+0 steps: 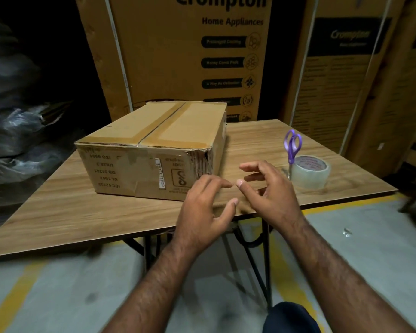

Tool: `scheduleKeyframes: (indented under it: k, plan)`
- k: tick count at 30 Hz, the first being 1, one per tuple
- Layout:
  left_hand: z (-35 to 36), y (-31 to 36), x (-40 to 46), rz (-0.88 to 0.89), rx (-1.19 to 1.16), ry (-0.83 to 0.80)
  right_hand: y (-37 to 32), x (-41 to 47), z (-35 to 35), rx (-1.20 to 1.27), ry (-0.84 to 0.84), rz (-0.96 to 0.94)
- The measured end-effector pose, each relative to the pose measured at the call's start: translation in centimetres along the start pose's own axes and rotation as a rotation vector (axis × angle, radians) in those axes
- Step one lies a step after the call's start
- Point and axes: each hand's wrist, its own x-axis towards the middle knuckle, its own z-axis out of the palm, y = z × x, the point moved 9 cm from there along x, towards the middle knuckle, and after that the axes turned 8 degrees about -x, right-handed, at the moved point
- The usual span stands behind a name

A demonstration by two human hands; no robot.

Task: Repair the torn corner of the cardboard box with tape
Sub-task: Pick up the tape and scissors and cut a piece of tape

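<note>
Both the left hand (203, 207) and right hand (265, 191) hover empty, fingers loosely spread, near the cardboard box (154, 150), whose torn corner (202, 162) is untaped (tape roll (310, 170) and scissors (292, 147) lie untouched right), so all 1 repair remains.

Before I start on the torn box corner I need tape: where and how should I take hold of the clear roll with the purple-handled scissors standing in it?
Grip the clear tape roll by its outer curved wall, from above and the near side, with the right hand. It lies flat on the wooden table, and the purple-handled scissors stand upright in its core, probably blocking a hold through the hole.
</note>
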Motion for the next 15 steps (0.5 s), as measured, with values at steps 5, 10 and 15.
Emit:
scheduleKeyframes:
  k: [5,10,15]
  plan:
    - [0.8,0.3,0.9,-0.049,-0.063,-0.051,2.8,1.0,-3.6,-0.265,0.110,0.121]
    - [2.9,0.5,1.7,-0.090,-0.159,-0.090,7.5,2.0,-8.7,-0.769,0.143,0.448]
    - [6.0,0.7,2.4,-0.183,-0.275,-0.124,8.9,2.6,-8.2,-0.883,-0.006,0.454]
